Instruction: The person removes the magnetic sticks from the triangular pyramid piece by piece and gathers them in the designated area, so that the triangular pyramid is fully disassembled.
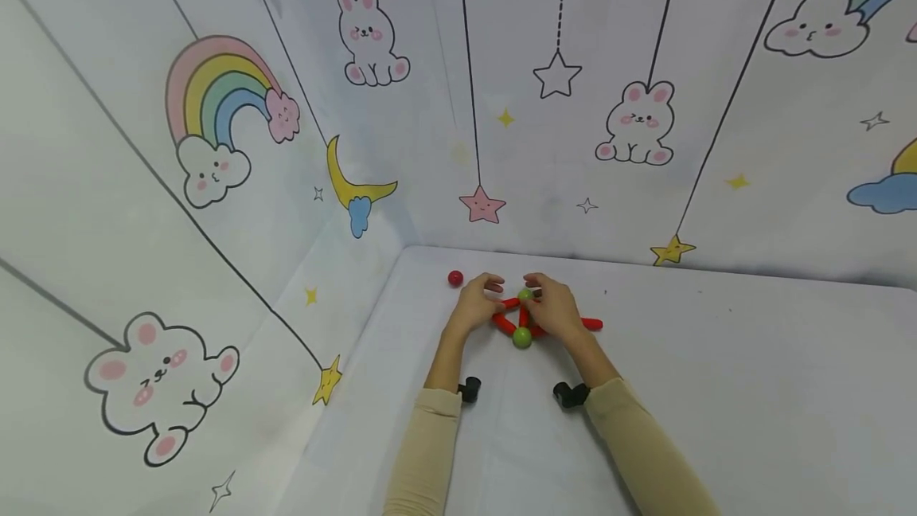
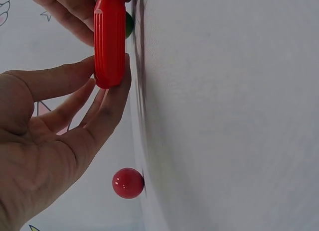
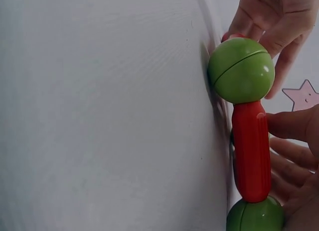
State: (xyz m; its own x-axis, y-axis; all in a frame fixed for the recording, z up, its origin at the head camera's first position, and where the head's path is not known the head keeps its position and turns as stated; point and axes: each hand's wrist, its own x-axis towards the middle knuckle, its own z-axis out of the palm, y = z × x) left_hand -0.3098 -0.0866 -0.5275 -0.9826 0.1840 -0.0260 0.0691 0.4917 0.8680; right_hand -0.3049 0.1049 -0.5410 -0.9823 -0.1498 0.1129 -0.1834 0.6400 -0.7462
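Red sticks and green balls are joined into a frame on the white table. My left hand (image 1: 478,305) pinches the left end of a red stick (image 2: 109,44) between thumb and finger. To the right, my right hand (image 1: 555,309) has its fingers and thumb around the far green ball (image 1: 526,295). A middle red stick (image 1: 524,317) runs from that ball to the near green ball (image 1: 522,338). Another red stick (image 3: 251,151) leads right from the near ball to a further green ball (image 3: 255,216), which the right hand hides in the head view.
A loose red ball (image 1: 455,279) lies on the table (image 1: 716,388) left of the left hand. One red stick (image 1: 591,324) sticks out to the right beyond the right hand. Behind stands a white wall (image 1: 430,142) with cartoon prints; another rises on the left.
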